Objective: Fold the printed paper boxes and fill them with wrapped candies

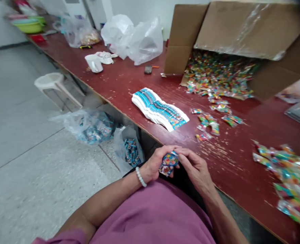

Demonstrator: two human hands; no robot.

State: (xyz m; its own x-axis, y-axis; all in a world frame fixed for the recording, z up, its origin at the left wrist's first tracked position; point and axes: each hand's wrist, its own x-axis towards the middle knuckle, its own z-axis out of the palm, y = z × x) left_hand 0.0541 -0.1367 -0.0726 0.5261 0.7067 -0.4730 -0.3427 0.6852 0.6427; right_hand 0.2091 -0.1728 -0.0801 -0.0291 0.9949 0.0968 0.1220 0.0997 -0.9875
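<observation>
My left hand [156, 162] and my right hand [194, 166] meet just below the table's near edge, both closed on one small colourful printed packet [168, 163]. A white bead bracelet circles my left wrist. On the dark red table [119, 78] in front of me lies a fanned stack of flat blue-and-white printed packets [158, 108]. Several small wrapped candies [209, 122] lie scattered to the right of that stack.
A tipped cardboard box [231, 37] spills wrapped candies onto the table at the back right. Another candy heap [289, 179] lies at the right. A white cup [94, 63] and plastic bags [133, 35] stand farther left. Bags of packets [94, 127] and a white stool [55, 86] sit on the floor.
</observation>
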